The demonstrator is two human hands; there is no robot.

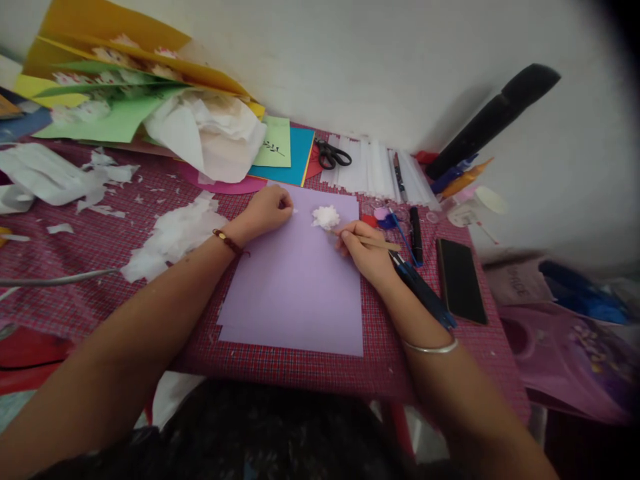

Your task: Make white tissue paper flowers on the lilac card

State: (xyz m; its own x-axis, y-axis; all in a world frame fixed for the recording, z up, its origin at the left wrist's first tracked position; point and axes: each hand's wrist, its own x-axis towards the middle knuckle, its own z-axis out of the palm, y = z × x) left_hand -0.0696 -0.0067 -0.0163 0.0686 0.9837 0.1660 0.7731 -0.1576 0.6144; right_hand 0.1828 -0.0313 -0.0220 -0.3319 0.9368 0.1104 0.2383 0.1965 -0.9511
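A stack of lilac paper sheets (300, 293) lies before me on the table. On its upper part sits a fluffy white clump of torn tissue paper (326, 217). My right hand (367, 250) is closed around a thin wooden stick (381, 244), whose tip points at the clump's lower edge. Left of the clump, my left hand (270, 210) rests over the sheets with its fingers pinched. A small white bit of paper shows at those fingertips, partly hidden by them. Torn white tissue pieces (175, 230) are heaped beside my left forearm.
Black scissors (333, 155) lie behind the sheets, near white strips (370, 167). Pens (423, 287) and a phone (461, 280) are on the right. Folded coloured cards (125, 80) lean at the back left. A grey cable (65, 282) crosses the checked cloth.
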